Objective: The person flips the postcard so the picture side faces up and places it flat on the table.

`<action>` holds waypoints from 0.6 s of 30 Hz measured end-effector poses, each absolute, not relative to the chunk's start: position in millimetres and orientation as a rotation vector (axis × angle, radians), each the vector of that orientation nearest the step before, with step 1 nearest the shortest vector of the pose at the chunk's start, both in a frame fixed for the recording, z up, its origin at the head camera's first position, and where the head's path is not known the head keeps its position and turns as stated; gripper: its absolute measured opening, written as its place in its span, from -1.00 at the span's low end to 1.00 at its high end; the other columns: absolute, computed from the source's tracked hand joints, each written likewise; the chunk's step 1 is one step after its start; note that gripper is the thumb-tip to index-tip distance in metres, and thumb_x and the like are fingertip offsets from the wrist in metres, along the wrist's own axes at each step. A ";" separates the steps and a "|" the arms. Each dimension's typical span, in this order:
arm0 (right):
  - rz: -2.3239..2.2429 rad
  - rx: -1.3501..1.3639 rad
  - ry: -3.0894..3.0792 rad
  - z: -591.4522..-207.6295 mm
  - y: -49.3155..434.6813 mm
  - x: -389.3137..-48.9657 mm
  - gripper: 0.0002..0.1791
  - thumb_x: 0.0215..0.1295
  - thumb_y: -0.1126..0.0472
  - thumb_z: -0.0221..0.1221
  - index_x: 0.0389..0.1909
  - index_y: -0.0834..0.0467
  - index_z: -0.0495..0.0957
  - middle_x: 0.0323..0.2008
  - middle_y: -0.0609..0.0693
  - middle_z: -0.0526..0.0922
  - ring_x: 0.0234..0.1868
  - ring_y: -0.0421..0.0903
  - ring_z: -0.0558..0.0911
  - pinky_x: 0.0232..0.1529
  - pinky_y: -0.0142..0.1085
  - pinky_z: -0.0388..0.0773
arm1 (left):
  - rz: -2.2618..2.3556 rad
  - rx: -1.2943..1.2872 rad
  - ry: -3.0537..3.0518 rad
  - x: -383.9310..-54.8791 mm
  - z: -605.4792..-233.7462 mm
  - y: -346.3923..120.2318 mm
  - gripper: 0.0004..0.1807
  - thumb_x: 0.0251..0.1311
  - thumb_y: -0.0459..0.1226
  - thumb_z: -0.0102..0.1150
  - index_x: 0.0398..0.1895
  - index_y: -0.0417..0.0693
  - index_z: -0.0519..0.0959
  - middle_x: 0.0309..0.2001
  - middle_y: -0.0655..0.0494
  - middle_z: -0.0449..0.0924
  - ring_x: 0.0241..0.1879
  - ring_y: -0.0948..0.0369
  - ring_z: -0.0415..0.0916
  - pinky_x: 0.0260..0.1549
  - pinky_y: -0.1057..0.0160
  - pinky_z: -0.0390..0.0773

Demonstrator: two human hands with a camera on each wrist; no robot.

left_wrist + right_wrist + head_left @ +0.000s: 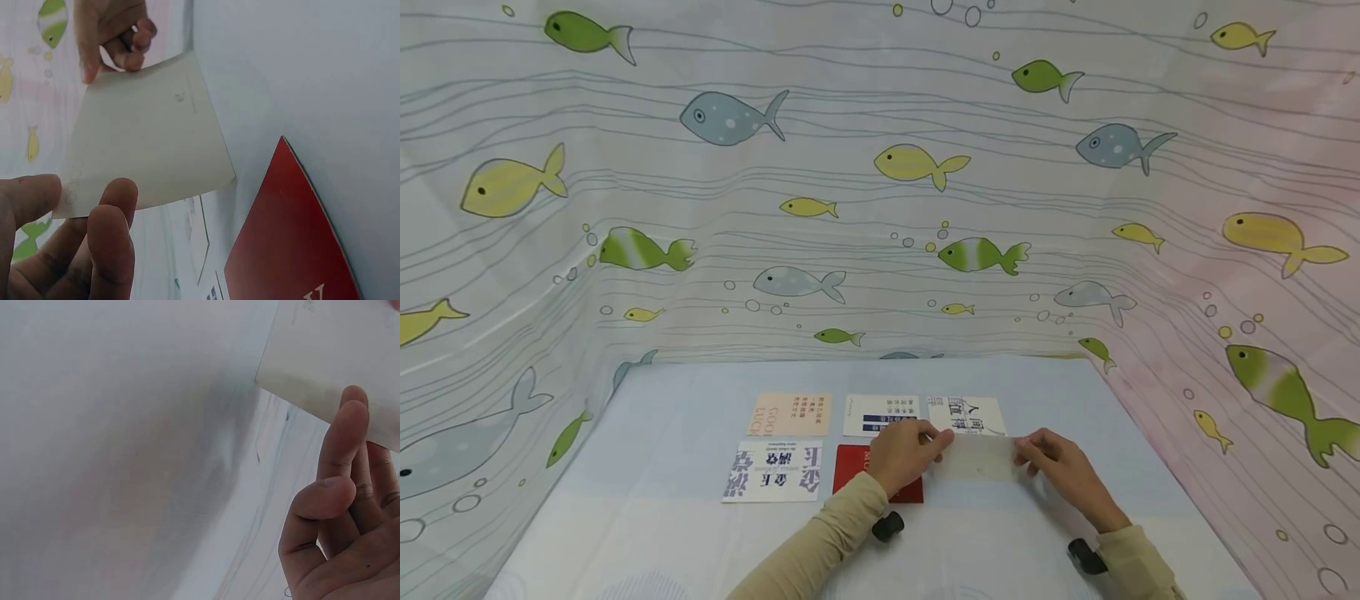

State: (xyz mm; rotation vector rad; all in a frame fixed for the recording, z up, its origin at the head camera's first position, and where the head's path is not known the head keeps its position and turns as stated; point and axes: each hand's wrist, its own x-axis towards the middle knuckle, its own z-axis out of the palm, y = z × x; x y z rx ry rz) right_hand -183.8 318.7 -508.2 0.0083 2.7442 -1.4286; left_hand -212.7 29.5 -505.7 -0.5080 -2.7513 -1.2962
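Note:
A pale, blank-looking card (977,460) is held up between both hands, tilted, slightly above the table. The left hand (904,457) pinches its left edge between thumb and fingers. At the opposite edge, the right hand (1067,473) pinches the card with its fingertips. In the left wrist view the card's near face (144,137) carries only faint small print. A red card (856,477) lies on the table, partly hidden by the left hand. Behind the held card lies a white card with dark blue characters (966,411), its lower edge covered.
Other cards lie on the pale table (647,508): a peach one (793,414), a white one with blue blocks (880,407) and one with purple characters (772,472). Black wrist devices (888,527) show below the hands. A fish-printed curtain (865,233) surrounds the table.

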 end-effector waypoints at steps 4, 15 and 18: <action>-1.416 -0.012 2.758 -505.8 317.9 -183.8 -0.54 0.43 -0.20 0.18 -0.11 0.15 0.57 -0.27 -0.04 0.73 -0.32 -0.07 0.65 -0.25 -0.20 0.50 | -1.295 -0.516 -2.752 -211.1 -503.2 28.5 -0.62 0.34 0.17 0.19 -0.33 0.16 0.78 -0.63 0.49 0.57 -0.59 0.43 0.42 -0.59 0.35 0.42; -1.386 -0.139 2.698 -499.6 325.6 -175.8 -0.61 0.44 -0.11 0.20 -0.04 0.15 0.60 -0.17 -0.03 0.74 -0.29 -0.04 0.66 -0.24 -0.19 0.52 | -1.200 -0.586 -2.762 -201.0 -495.8 26.0 -0.67 0.28 0.14 0.27 -0.24 0.17 0.82 -0.49 0.48 0.60 -0.51 0.42 0.41 -0.64 0.37 0.39; -1.342 -0.171 2.667 -498.0 331.2 -174.1 -0.60 0.45 -0.09 0.20 0.00 0.16 0.62 -0.16 0.01 0.73 -0.28 0.00 0.67 -0.26 -0.19 0.50 | -1.199 -0.612 -2.813 -195.9 -495.3 25.6 -0.69 0.27 0.13 0.28 -0.22 0.18 0.82 -0.49 0.50 0.60 -0.55 0.41 0.41 -0.67 0.36 0.37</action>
